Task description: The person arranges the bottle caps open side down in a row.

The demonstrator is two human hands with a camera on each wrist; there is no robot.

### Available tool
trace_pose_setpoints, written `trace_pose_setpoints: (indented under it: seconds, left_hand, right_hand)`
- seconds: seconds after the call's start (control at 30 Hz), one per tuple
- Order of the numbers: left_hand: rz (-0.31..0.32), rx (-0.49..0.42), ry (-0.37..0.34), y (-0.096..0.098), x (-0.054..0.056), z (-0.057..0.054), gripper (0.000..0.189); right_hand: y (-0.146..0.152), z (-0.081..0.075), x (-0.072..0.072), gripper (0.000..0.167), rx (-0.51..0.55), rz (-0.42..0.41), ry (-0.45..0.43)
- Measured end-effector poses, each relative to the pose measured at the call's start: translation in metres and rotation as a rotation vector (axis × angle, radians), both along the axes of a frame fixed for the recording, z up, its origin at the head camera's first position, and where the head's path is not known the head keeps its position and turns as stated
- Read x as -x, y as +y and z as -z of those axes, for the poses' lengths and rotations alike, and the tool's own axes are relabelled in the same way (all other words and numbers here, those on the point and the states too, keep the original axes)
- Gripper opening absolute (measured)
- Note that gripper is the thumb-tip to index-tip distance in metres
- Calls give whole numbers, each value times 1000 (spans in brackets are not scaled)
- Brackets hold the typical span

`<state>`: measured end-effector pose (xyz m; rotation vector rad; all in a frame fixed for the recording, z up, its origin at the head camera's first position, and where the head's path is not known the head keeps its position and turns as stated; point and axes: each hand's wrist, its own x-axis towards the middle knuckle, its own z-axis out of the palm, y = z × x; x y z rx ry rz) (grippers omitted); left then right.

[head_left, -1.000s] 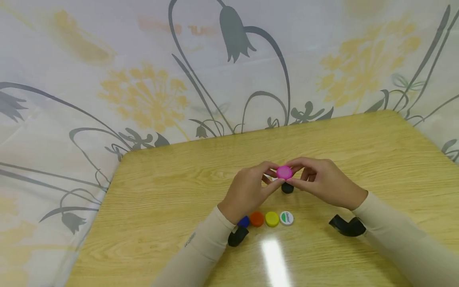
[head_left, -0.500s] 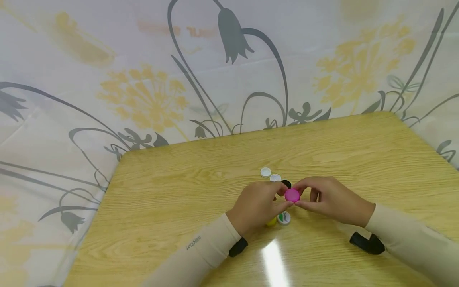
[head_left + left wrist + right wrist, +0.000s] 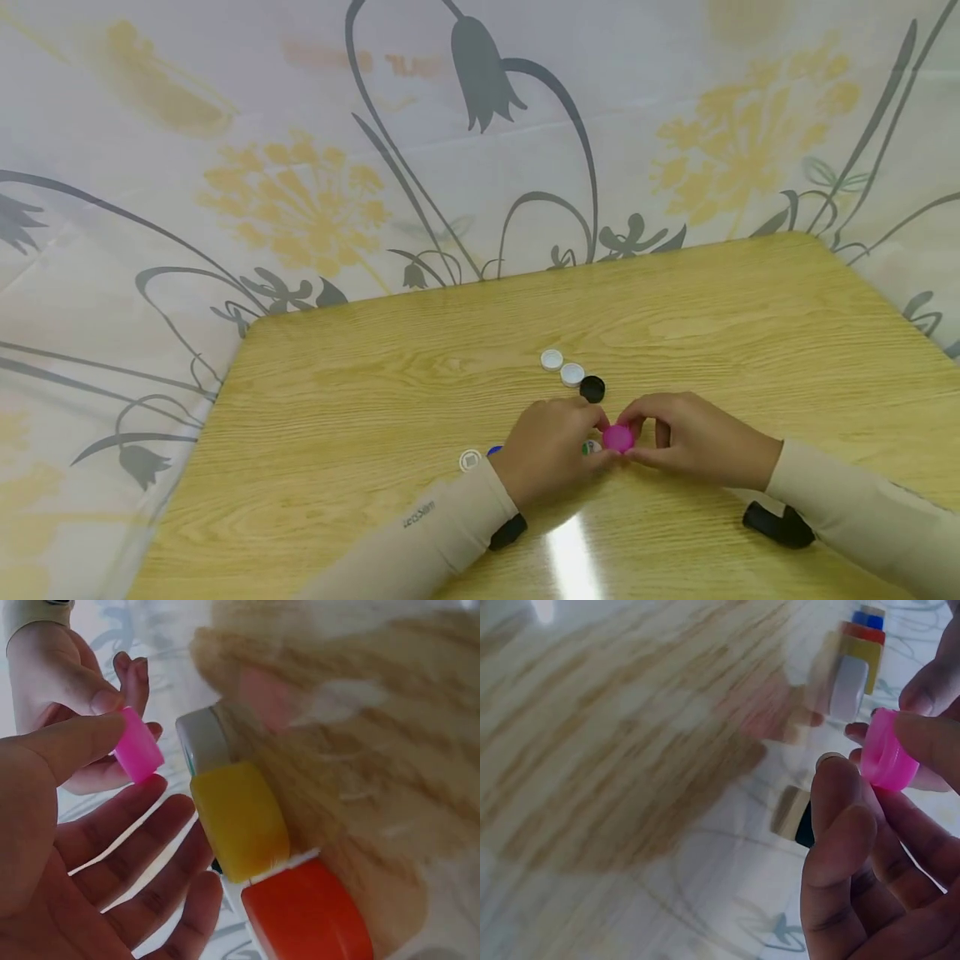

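Both hands pinch one pink bottle cap point(image 3: 618, 438) between thumbs and forefingers. My left hand point(image 3: 551, 450) has it from the left, and my right hand point(image 3: 697, 437) from the right. The pink cap is held tilted beside the end of a row of caps. Nearest to it in the left wrist view is a white cap point(image 3: 202, 741), then a yellow cap point(image 3: 240, 821) and an orange-red cap point(image 3: 309, 913). A blue cap point(image 3: 495, 451) and a white cap with a square mark point(image 3: 470, 460) show at the row's left end. My left hand hides the row's middle in the head view.
Behind the hands, two white caps point(image 3: 572, 374) and a black cap point(image 3: 592, 388) form a slanting line. They stand on a wood-grain table point(image 3: 375, 383). A flower-patterned curtain point(image 3: 300, 167) hangs along the table's far edge. Black straps point(image 3: 778, 525) sit under the wrists.
Both hands have drawn the pink cap nearer and slightly right, from beside the black cap to the right end of the row. The two white caps and the black cap are uncovered.
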<state>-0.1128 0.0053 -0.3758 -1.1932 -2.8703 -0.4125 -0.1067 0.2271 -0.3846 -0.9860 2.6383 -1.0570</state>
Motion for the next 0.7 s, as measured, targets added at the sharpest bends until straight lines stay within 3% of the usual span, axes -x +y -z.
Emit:
trace_pose_setpoints:
  seconds: [0.37, 0.7]
  left_hand:
    - [-23, 158, 24, 6, -3, 5, 29]
    - [-42, 195, 53, 9, -5, 5, 26]
  right_hand:
    - [0, 8, 0, 18, -27, -6, -28]
    - [-2, 7, 1, 16, -67, -36, -32]
